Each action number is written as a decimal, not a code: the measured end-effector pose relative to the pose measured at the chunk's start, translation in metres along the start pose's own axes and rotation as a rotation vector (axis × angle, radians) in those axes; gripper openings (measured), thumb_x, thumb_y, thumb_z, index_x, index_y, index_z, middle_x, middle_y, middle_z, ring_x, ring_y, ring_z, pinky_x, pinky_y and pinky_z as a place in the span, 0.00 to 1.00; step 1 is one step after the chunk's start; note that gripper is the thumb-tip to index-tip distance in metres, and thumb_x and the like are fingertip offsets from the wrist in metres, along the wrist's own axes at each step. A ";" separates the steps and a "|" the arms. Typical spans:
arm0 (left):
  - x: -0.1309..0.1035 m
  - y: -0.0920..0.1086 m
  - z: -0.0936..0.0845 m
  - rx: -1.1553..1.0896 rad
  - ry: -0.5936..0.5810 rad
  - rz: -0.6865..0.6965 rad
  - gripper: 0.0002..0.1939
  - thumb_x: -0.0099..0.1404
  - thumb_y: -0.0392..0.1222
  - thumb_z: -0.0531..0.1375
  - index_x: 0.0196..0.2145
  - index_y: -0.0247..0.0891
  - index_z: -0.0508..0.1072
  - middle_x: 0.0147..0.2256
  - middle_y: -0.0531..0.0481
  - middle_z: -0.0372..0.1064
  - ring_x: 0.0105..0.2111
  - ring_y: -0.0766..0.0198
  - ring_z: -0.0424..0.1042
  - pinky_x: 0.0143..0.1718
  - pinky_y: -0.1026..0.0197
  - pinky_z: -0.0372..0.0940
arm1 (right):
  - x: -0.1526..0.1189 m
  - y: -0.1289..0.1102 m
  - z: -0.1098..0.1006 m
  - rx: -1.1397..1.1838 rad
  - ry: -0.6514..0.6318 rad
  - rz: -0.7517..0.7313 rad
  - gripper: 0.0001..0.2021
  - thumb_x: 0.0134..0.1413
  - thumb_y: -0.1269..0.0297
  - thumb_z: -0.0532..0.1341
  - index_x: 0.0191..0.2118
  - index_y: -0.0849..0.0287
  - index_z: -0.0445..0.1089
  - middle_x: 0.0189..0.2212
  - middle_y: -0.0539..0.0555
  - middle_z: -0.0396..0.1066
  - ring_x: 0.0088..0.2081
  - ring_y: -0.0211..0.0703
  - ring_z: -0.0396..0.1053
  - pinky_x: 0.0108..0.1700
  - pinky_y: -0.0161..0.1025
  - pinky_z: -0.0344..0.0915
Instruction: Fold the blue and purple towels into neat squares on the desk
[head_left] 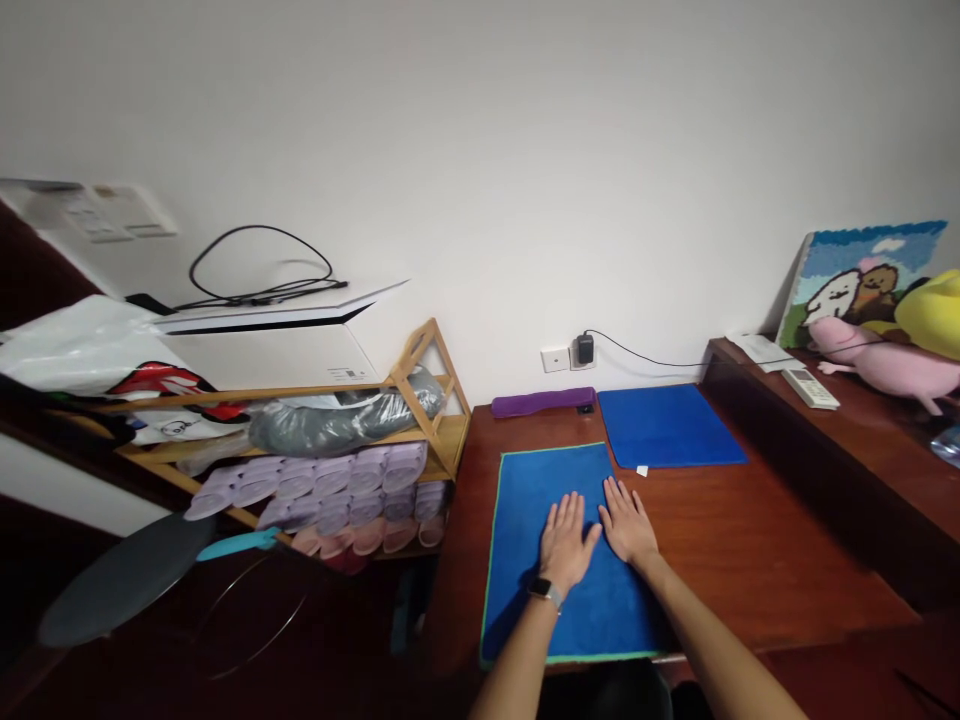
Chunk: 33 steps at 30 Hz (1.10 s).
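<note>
A blue cloth with a green edge lies spread on the brown wooden desk, reaching its front edge. My left hand, wearing a watch at the wrist, rests on the middle of this cloth, fingers stretched out. Beside it my right hand lies palm down at the cloth's right side, fingers extended. Neither hand grips anything. Behind and to the right lies a darker blue folded cloth with a small white tag. Against the wall is a purple folded or rolled cloth.
On the left, a wooden rack holds rows of slippers, a wrapped grey bundle and a white box. A raised ledge on the right carries a remote control, a pink plush toy and a picture. A charger trails a cord along the wall.
</note>
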<state>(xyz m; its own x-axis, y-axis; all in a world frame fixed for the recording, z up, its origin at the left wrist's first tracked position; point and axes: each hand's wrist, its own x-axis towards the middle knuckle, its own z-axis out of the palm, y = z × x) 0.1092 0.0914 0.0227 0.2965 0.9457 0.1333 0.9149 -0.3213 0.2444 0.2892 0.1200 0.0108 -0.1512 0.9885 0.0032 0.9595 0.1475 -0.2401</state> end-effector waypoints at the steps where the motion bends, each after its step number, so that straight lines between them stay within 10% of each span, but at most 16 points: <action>1: -0.009 -0.020 -0.005 0.031 0.009 -0.065 0.35 0.78 0.59 0.40 0.75 0.37 0.50 0.74 0.43 0.48 0.74 0.51 0.47 0.73 0.43 0.47 | 0.000 -0.001 -0.002 0.005 -0.002 0.010 0.33 0.73 0.52 0.38 0.77 0.63 0.42 0.76 0.55 0.40 0.76 0.48 0.37 0.75 0.52 0.37; 8: -0.054 -0.118 -0.028 0.164 0.137 -0.284 0.33 0.79 0.52 0.39 0.74 0.34 0.50 0.72 0.40 0.52 0.72 0.52 0.52 0.72 0.44 0.50 | -0.004 -0.006 -0.012 0.001 -0.039 0.031 0.33 0.73 0.52 0.37 0.77 0.62 0.42 0.76 0.54 0.40 0.76 0.48 0.38 0.75 0.53 0.36; 22: -0.058 -0.121 -0.019 0.178 0.264 -0.224 0.33 0.79 0.54 0.44 0.75 0.38 0.48 0.72 0.41 0.54 0.71 0.52 0.56 0.71 0.43 0.55 | 0.092 -0.015 -0.029 -0.035 -0.009 0.072 0.34 0.73 0.53 0.38 0.76 0.67 0.43 0.76 0.58 0.41 0.76 0.50 0.37 0.75 0.53 0.35; 33: -0.045 -0.114 -0.029 0.238 0.263 -0.194 0.33 0.79 0.51 0.45 0.75 0.35 0.50 0.71 0.40 0.55 0.71 0.49 0.55 0.70 0.40 0.55 | 0.094 -0.010 -0.016 0.016 -0.012 0.080 0.34 0.73 0.52 0.37 0.77 0.65 0.41 0.76 0.55 0.39 0.77 0.48 0.35 0.75 0.52 0.29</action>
<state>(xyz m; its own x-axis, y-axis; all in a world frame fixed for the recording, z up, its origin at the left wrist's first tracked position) -0.0168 0.0841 0.0166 0.0597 0.9327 0.3557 0.9941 -0.0881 0.0640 0.2693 0.2118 0.0286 -0.0768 0.9966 -0.0286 0.9648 0.0670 -0.2541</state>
